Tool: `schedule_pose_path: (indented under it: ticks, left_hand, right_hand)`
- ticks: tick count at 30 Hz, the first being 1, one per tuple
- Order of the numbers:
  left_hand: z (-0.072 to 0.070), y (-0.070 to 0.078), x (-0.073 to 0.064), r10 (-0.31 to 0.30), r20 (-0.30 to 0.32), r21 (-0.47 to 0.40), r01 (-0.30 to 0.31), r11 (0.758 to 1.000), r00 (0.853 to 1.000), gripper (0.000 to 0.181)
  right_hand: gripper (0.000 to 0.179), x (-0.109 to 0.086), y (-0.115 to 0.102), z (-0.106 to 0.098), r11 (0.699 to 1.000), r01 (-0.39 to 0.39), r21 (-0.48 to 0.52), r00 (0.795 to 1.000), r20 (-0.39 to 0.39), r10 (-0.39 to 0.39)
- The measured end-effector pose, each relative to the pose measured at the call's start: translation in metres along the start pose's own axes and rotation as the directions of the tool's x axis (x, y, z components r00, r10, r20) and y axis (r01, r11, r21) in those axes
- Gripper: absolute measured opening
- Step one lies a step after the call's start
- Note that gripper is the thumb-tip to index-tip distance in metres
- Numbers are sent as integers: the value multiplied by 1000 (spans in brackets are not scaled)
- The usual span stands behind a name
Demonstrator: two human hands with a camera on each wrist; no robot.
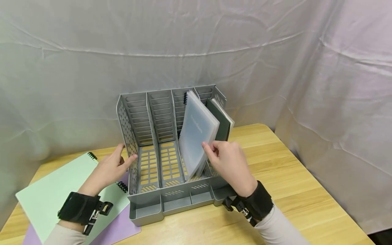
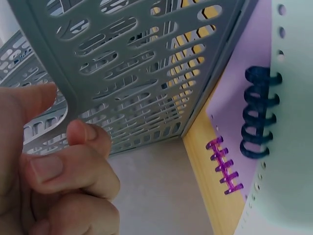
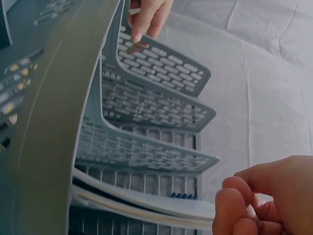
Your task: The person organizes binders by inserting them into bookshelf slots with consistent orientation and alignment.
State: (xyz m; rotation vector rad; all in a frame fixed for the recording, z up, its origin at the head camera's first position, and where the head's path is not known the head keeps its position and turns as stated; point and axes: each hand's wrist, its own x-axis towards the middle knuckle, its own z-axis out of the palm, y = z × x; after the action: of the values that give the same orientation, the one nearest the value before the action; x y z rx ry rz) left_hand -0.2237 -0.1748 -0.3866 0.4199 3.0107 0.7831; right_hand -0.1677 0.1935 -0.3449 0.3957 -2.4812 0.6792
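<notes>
A grey desk file organizer (image 1: 174,189) stands on the wooden table, its upright slots parted by slatted dividers. My right hand (image 1: 229,163) pinches the front edge of a spiral notebook with a frosted bluish cover (image 1: 196,127), which stands in the third slot from the left. Close by the right fingers, this notebook's edge (image 3: 195,208) shows in the right wrist view. My left hand (image 1: 108,170) grips the front edge of the organizer's left side wall (image 2: 132,58), thumb on one face and fingers on the other. In the rightmost slot stands a dark green notebook (image 1: 218,117) beside a white-edged one.
Left of the organizer, a mint green spiral notebook (image 1: 61,183) lies over a purple one (image 1: 125,224) with a purple coil (image 2: 225,164). Shallow trays (image 1: 177,204) run along the organizer's front. A grey curtain (image 1: 153,44) hangs behind the table.
</notes>
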Motion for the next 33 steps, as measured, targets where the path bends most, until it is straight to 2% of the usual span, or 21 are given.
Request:
schedule_pose_path:
  ticks: [5, 15, 20, 27, 33]
  left_hand:
    - [-3, 0, -5, 0, 8, 2, 0, 1000, 1000, 81]
    - [-8, -7, -13, 39, -8, 34, -39, 999, 999, 59]
    - [-12, -10, -19, 33, -2, 51, -33, 998, 999, 58]
    - [-17, -18, -26, 35, -4, 73, -35, 997, 999, 55]
    - [-22, -28, -32, 11, 1, 97, -11, 995, 1000, 54]
  right_hand:
    - [52, -5, -8, 2, 1000, 12, 15, 999, 31, -12]
    - [49, -14, -25, 8, 995, 21, 99, 993, 115, -33]
    - [46, -19, -33, 11, 993, 9, 118, 986, 167, -29]
    - [49, -25, -41, 17, 989, 52, 138, 982, 174, -76]
    - [52, -31, -48, 23, 986, 110, 123, 978, 165, -129]
